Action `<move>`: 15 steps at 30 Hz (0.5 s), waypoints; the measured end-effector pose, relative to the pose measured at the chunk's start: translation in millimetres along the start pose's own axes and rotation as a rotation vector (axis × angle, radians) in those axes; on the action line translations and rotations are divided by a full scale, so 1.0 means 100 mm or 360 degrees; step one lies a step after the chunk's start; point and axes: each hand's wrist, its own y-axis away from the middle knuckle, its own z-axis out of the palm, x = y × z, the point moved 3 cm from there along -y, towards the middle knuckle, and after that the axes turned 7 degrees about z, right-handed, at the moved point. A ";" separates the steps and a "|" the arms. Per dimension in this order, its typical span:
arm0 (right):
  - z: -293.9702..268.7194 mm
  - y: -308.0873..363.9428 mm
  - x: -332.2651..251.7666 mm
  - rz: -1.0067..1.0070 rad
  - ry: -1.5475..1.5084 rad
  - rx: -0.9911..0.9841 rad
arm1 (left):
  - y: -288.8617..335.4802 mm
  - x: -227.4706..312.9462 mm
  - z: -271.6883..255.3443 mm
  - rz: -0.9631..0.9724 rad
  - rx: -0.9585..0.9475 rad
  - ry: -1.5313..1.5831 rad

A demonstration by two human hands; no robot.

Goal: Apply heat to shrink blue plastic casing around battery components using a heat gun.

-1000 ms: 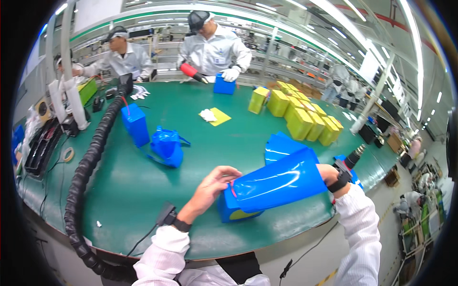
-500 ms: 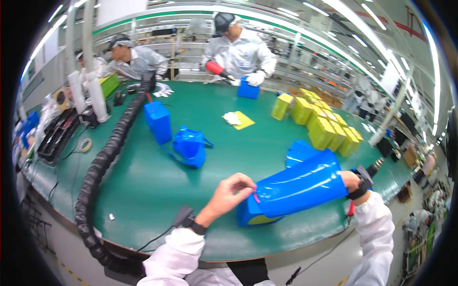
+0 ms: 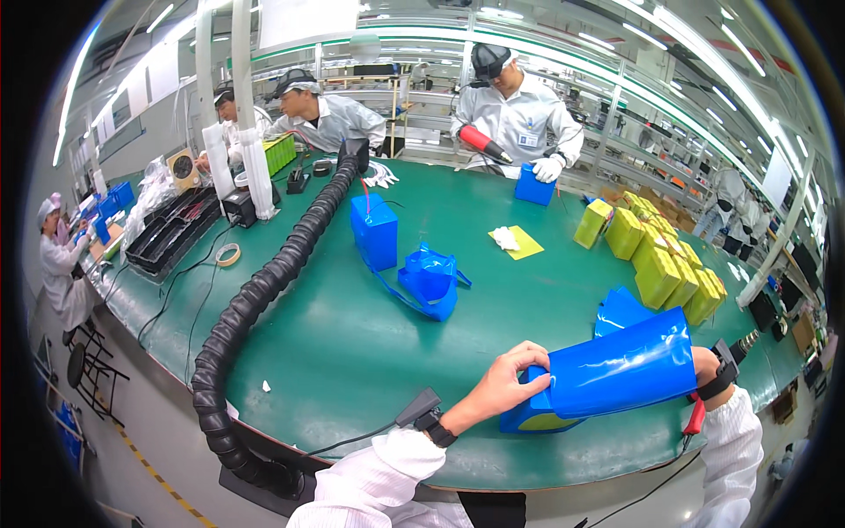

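A glossy blue wrap sleeve (image 3: pixel 625 365) lies slantwise over a blue block-shaped pack (image 3: pixel 528 418) near the front edge of the table; a yellow-green patch shows low on the pack. My left hand (image 3: pixel 503 385) pinches the sleeve's left edge between thumb and fingers, against the pack. My right hand (image 3: pixel 704 365) reaches into the sleeve's open right end, so its fingers are hidden. Behind the sleeve rest flat blue film pieces (image 3: pixel 623 310). Close to my right wrist lies a red-handled tool (image 3: pixel 695 417), partly covered by my arm.
A black ribbed hose (image 3: pixel 264 290) crosses the green table (image 3: pixel 343 378) at left. Beyond it are another blue pack (image 3: pixel 375 232) and crumpled blue film (image 3: pixel 429 280). Several yellow-green packs (image 3: pixel 656 273) stand at right. A co-worker opposite holds a red heat gun (image 3: pixel 480 141) and a blue pack (image 3: pixel 535 185).
The whole view has swung left, so things sit farther right. My left fingers have moved onto the sleeve's edge, and a red wire seen there earlier is out of sight.
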 end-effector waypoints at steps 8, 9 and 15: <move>-0.03 -0.01 -0.16 -0.0811 0.1011 0.0126 | 0.00 -0.21 -0.13 -0.0134 0.0197 0.0673; -0.02 -0.04 -0.20 -0.0855 0.1061 0.0126 | 0.00 -0.18 -0.13 -0.0136 0.0204 0.0671; -0.04 -0.12 -0.50 -0.1007 0.1288 0.0070 | 0.05 -0.12 -0.17 -0.0139 0.0348 0.0498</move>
